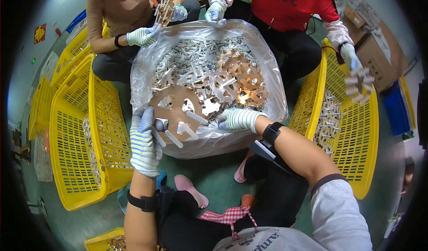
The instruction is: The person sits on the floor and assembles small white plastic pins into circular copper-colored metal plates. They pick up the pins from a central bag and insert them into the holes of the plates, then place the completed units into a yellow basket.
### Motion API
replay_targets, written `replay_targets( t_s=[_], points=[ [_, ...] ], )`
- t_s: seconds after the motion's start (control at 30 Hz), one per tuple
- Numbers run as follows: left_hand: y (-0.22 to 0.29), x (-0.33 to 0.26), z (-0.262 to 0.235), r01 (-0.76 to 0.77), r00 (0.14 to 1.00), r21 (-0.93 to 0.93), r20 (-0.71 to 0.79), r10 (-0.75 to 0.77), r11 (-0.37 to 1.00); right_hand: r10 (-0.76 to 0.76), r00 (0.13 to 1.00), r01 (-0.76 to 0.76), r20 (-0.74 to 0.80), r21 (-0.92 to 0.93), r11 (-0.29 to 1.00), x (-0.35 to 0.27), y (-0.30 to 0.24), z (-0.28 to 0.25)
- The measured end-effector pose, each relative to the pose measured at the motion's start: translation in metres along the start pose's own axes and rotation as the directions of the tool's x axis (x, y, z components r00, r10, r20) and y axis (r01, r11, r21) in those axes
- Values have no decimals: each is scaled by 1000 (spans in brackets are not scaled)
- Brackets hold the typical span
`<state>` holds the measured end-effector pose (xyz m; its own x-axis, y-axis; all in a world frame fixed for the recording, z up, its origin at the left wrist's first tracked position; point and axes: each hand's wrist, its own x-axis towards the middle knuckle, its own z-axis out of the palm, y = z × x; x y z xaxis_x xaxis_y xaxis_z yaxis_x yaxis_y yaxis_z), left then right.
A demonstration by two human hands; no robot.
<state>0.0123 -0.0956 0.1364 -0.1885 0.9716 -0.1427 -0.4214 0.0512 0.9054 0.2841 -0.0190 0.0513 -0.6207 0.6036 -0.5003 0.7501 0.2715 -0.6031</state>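
My left hand (145,144), in a striped work glove, grips the left edge of a round brown plate (174,103) with cut-out holes. Several pale flat bars (174,138) stick out at the plate's lower side. To the right of it, my gloved right hand (240,119) is curled at the near edge of the heap of metal parts; its fingertips are partly hidden, and what they hold is not visible. Under and beyond the plate lie silvery cut-out discs (224,86), copper-coloured ones (244,75) and many small pale metal strips (200,52).
A large container lined with clear plastic (277,100) holds the parts. Yellow crates stand left (117,130) and right (356,150), with metal pieces inside. Across from me, two gloved co-workers (120,10) (290,10) hold parts over or beside the container. Cardboard boxes (379,50) stand at right.
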Motion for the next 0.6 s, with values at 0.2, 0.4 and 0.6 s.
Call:
replay_targets(
  t_s=[0.2,0.4,0.6],
  points=[
    [-2,-10,10,53,998,155,33,-58,987,-234,839,351,-492,160,923,-22,-13,-30],
    [-4,-12,17,55,993,301,84,-84,952,-114,789,246,-603,140,959,-43,-4,-48],
    [-4,-8,13,15,1000,149,0,-15,989,-31,986,34,-161,14,999,-28,9,-28]
  ],
)
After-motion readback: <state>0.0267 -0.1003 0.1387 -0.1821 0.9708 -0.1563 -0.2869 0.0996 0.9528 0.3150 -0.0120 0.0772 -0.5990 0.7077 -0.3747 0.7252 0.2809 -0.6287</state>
